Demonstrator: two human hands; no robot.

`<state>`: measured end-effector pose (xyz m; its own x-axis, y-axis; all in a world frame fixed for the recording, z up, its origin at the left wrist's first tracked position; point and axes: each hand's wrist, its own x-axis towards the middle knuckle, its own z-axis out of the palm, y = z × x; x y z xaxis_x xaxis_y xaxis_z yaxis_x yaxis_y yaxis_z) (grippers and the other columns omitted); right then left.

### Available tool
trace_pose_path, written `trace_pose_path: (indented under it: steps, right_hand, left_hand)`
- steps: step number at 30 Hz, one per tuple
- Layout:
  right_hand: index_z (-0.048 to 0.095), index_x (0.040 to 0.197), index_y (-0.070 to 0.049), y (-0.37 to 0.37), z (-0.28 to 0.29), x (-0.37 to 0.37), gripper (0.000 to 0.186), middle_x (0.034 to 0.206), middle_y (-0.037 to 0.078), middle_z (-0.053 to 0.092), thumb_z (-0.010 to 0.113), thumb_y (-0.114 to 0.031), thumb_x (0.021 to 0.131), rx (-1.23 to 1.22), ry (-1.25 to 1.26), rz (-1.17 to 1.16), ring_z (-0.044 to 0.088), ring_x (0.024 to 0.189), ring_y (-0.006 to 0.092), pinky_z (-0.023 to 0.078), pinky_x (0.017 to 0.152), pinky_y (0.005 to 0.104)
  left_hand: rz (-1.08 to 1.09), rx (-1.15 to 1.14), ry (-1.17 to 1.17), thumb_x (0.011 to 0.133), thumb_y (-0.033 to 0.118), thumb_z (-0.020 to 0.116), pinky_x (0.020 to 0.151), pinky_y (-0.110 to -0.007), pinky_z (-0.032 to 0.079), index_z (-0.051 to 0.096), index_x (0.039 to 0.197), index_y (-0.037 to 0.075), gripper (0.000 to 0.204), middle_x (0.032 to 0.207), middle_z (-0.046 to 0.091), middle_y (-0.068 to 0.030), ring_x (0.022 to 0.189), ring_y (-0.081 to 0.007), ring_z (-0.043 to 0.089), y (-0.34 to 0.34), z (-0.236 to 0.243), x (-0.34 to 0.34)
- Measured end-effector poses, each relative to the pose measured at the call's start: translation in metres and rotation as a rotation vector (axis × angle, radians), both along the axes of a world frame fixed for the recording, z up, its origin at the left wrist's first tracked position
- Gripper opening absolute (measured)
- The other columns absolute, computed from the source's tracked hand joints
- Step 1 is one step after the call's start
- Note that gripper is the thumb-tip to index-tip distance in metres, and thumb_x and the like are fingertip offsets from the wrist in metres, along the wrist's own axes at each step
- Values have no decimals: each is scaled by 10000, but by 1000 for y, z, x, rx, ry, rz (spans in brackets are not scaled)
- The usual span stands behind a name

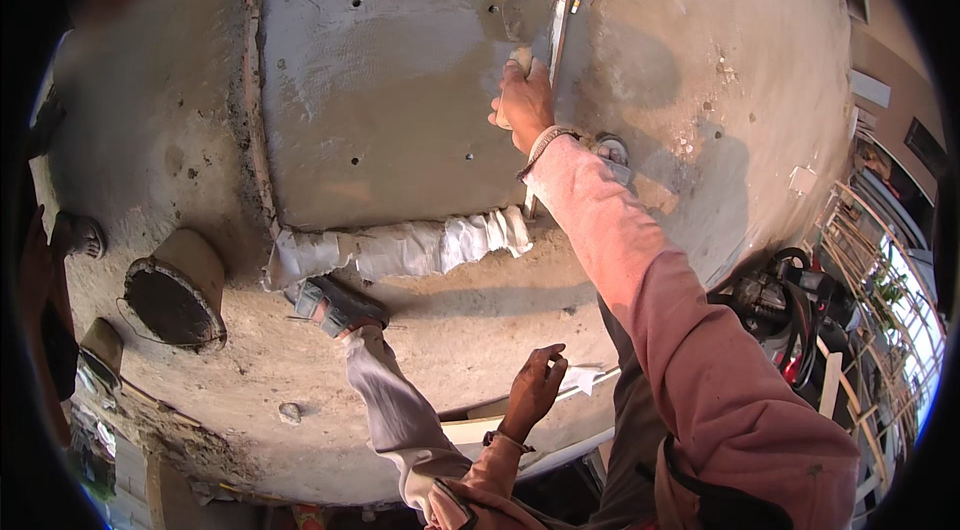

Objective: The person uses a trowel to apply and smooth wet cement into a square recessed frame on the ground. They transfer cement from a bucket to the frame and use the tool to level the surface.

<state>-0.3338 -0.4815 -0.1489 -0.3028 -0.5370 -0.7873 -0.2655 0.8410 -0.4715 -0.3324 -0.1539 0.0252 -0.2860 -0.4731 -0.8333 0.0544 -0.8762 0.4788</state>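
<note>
A square slab of wet grey concrete (390,90) lies in a wooden frame, its surface mostly smooth with several small dark holes. Near its right side, my right hand (523,105) is wrapped round a pale, wood-coloured tool handle (521,56) held low against the surface. The working part of this tool is hidden or blends with the concrete. A rougher grey patch (520,15) shows just beyond the hand. My left hand (535,392) hangs well short of the slab, fingers loosely bent and apart, with nothing visible in it.
Crumpled white sheeting (410,247) covers the slab's near edge, close to my sandalled foot (345,308). Two buckets, one larger (180,290) and one smaller (102,348), stand at left near another person's foot (80,235). Dark machinery (785,295) sits at right beside wooden sticks.
</note>
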Motion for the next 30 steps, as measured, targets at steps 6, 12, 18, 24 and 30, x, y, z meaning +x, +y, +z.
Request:
trace_pose_path:
  steps: [6, 12, 18, 24, 30]
  right_hand:
    - [389, 1130, -54, -7, -3, 11, 273, 959, 109, 491, 418, -237, 929, -14, -46, -74, 563, 696, 209, 531, 553, 351]
    - [358, 1152, -71, -10, -12, 67, 269, 963, 107, 461, 426, -205, 929, -25, -180, -170, 560, 760, 237, 539, 606, 406]
    - [306, 1185, -73, -16, -17, 118, 296, 981, 121, 446, 413, -183, 933, -46, -267, -168, 563, 779, 248, 551, 626, 429]
    - [322, 1168, -72, 3, -6, 149, 286, 983, 114, 444, 427, -196, 933, -21, -219, -38, 553, 760, 227, 552, 599, 409]
    - [344, 1146, -75, -5, -23, 98, 266, 980, 104, 444, 440, -197, 931, -55, -111, -157, 532, 750, 217, 545, 586, 406]
  left_hand:
    - [63, 6, 16, 895, 205, 535, 689, -324, 471, 550, 1130, 46, 285, 962, 595, -134, 721, -231, 576, -9, -1, 8]
    - [99, 11, 21, 901, 231, 522, 717, -327, 473, 545, 1136, 43, 302, 995, 594, -139, 748, -236, 587, -12, 2, 14]
    - [127, 15, 58, 904, 237, 516, 734, -326, 471, 542, 1136, 40, 305, 1022, 586, -138, 794, -240, 593, -15, -4, 21]
    - [142, 38, 70, 909, 274, 506, 737, -320, 464, 538, 1156, 48, 336, 1007, 581, -125, 764, -222, 574, -14, -4, 32]
    - [208, 23, 95, 912, 288, 497, 751, -323, 461, 534, 1171, 60, 347, 1013, 578, -129, 784, -232, 575, -25, 0, 40]
